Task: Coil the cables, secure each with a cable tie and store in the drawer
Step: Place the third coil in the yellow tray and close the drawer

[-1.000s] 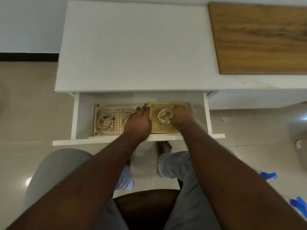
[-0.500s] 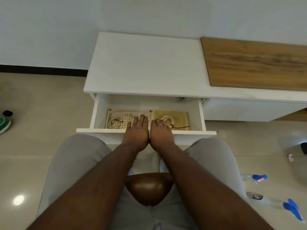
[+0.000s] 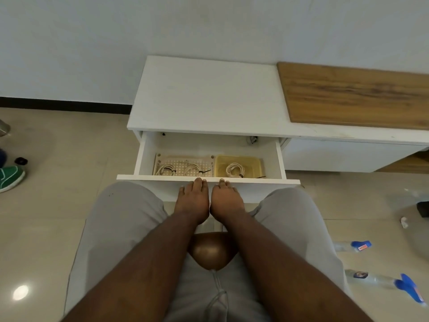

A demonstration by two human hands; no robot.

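Observation:
The white drawer (image 3: 264, 181) stands pulled out under the white cabinet top. Inside, a beige perforated tray (image 3: 183, 162) holds two coiled white cables, one at the left (image 3: 165, 170) and one in the middle (image 3: 194, 170), each bound with a black tie. A yellow tray (image 3: 239, 160) beside it holds a third coiled cable (image 3: 235, 170) with a black tie. My left hand (image 3: 192, 201) and my right hand (image 3: 226, 202) lie flat side by side against the drawer's front panel, fingertips at its top edge, holding nothing.
A wooden panel (image 3: 357, 94) covers the cabinet top to the right. On the tiled floor lie a green shoe (image 3: 10, 177) at the left and two plastic bottles with blue caps (image 3: 352, 245) (image 3: 380, 278) at the right. My knees flank the drawer.
Both hands have come out of the drawer and now rest on its front panel. The view has pulled back from the cabinet, and the three tied coils lie uncovered in the trays.

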